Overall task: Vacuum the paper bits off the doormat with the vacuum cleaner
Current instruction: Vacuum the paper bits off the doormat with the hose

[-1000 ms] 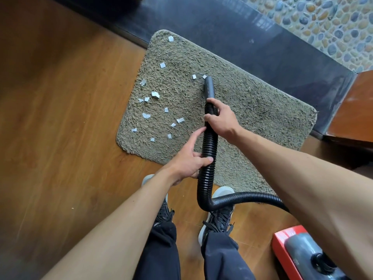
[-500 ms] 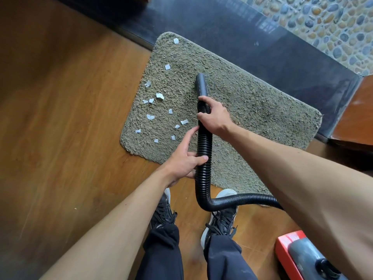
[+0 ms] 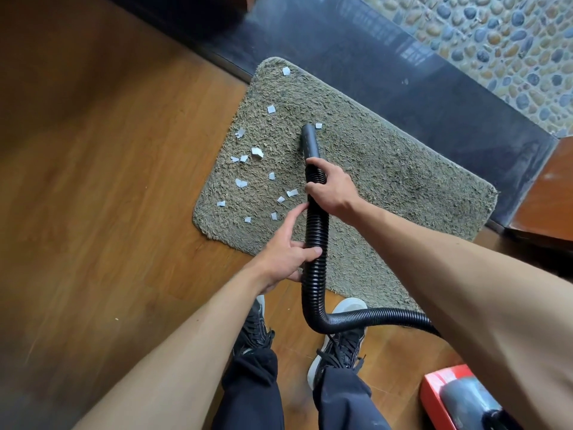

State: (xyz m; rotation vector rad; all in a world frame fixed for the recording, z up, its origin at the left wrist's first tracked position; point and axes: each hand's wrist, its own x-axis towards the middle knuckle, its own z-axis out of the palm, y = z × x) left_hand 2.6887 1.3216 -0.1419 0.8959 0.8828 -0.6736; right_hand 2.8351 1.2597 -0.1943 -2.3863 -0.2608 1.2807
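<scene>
Nozzle point(image 3: 310, 144) moved left; left hand point(image 3: 285, 259), right hand point(image 3: 333, 190) grip hose point(image 3: 316, 231).

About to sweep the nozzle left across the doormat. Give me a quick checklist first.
1. Right hand grips hose behind nozzle: ok.
2. Left hand holds hose lower down: ok.
3. Nozzle tip touching doormat pile: cannot tell.
4. Paper bit by nozzle tip sucked up: not ok.
5. Paper bits left of nozzle cleared: not ok.
6. Hose slack toward vacuum cleaner: ok, loose bend.
</scene>
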